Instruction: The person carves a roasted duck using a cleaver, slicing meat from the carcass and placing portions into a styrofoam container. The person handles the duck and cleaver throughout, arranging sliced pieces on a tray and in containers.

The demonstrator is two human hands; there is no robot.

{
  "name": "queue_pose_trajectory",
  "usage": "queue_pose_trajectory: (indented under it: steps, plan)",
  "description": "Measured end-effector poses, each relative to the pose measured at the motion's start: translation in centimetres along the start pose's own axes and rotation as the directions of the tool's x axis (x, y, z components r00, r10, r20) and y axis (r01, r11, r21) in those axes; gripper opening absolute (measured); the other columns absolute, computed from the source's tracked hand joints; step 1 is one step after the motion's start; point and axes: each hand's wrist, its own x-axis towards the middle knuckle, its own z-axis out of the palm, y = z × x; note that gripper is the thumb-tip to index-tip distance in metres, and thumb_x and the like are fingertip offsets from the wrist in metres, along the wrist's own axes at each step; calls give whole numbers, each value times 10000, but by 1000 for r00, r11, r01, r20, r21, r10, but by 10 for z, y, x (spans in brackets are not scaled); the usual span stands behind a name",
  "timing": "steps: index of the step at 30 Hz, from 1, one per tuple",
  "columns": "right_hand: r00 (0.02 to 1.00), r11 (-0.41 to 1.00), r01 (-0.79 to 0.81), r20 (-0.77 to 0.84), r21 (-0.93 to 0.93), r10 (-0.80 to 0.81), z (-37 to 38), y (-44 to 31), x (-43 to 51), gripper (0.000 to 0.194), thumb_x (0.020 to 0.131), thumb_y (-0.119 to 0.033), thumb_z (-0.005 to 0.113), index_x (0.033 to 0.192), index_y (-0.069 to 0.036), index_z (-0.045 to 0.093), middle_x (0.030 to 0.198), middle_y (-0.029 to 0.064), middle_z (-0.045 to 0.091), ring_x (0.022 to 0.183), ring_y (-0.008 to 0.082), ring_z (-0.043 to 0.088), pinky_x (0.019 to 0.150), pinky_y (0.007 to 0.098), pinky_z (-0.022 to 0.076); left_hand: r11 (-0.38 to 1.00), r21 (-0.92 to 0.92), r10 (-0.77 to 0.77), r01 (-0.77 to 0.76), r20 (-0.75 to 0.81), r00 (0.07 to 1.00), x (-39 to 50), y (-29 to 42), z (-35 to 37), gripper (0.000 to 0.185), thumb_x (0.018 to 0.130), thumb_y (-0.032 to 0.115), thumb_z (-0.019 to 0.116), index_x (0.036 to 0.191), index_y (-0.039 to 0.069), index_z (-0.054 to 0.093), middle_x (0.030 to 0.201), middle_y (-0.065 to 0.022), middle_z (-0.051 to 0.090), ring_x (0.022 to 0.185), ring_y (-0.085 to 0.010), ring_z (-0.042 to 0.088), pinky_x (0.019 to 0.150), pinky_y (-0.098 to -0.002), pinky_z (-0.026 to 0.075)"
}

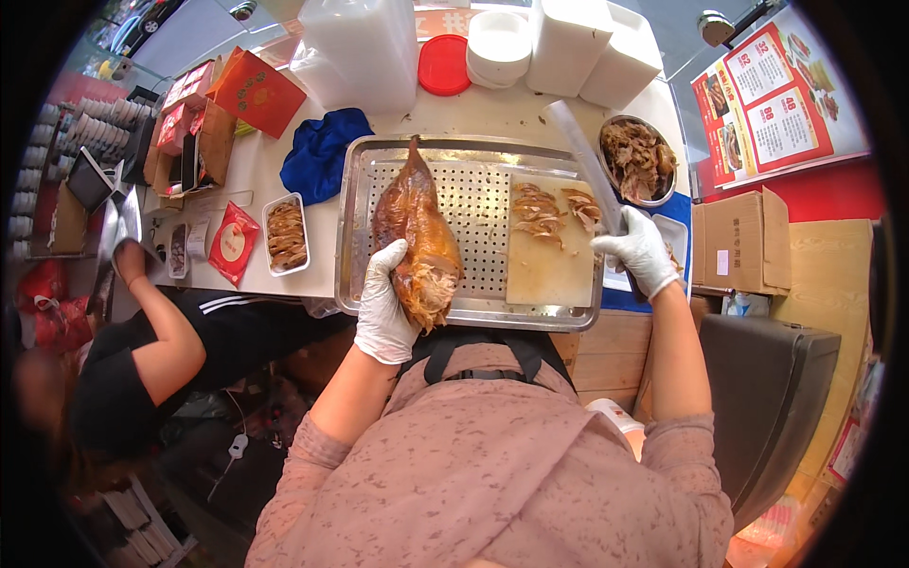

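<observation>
My left hand [383, 312], in a white glove, grips a browned roast duck [415, 220] by its lower left side. The duck's cut end, with pale meat bared, faces me. It rests on or just above a perforated metal tray [476, 248]. My right hand [645, 252], also gloved, holds a long-bladed knife [584, 160], its blade slanting up and away from me. The blade hangs over the tray's right edge. Sliced duck [536, 213] lies in two groups on a pale cutting board [547, 280] in the tray.
A metal bowl [603, 170] of meat pieces and a white container [678, 231] stand right. Left are a tray of slices [287, 234], a red packet [233, 245] and a blue cloth [323, 156]. White containers [568, 50] line the back. A person [163, 341] sits left.
</observation>
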Motion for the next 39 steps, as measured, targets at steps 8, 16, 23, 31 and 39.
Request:
queue_pose_trajectory:
  steps: [8, 16, 23, 31, 39]
  plan:
    - [809, 774, 523, -80, -357, -583, 59, -93, -35, 304, 1026, -351, 588, 868, -97, 641, 645, 122, 631, 582, 327, 654, 524, 407, 508, 979, -92, -168, 182, 140, 976, -18, -7, 54, 535, 956, 366, 632, 1380, 55, 529, 1299, -148, 636, 1159, -275, 654, 1010, -417, 556]
    - [737, 646, 567, -37, -511, -675, 66, -130, -45, 274, 999, -317, 622, 833, -101, 654, 666, 139, 642, 606, 337, 661, 532, 416, 506, 976, -116, -160, 183, 185, 970, -29, -7, 70, 557, 963, 350, 643, 1409, 59, 482, 1308, -126, 615, 1207, -272, 621, 1058, -417, 525]
    - [704, 618, 611, -16, -494, -710, 69, -135, -45, 258, 991, -305, 632, 844, -95, 662, 690, 146, 644, 626, 336, 663, 544, 416, 507, 975, -161, -119, 154, 205, 971, -30, -5, 68, 528, 975, 326, 634, 1407, 64, 484, 1312, -121, 617, 1215, -267, 621, 1072, -422, 517]
    - [653, 595, 659, -42, -461, -756, 73, -132, -47, 222, 960, -211, 682, 805, -62, 628, 666, 165, 595, 606, 368, 622, 539, 423, 480, 986, -139, -67, 93, 183, 981, -34, -1, 67, 523, 981, 351, 619, 1401, 67, 493, 1304, -116, 629, 1192, -262, 636, 1067, -419, 519]
    - [640, 598, 687, -46, -413, -767, 71, -133, -46, 227, 949, -180, 693, 786, -57, 595, 652, 174, 570, 596, 385, 605, 532, 434, 466, 993, -115, 4, 21, 212, 977, -36, 5, 71, 522, 978, 385, 611, 1384, 68, 525, 1293, -105, 644, 1176, -246, 645, 1051, -408, 524]
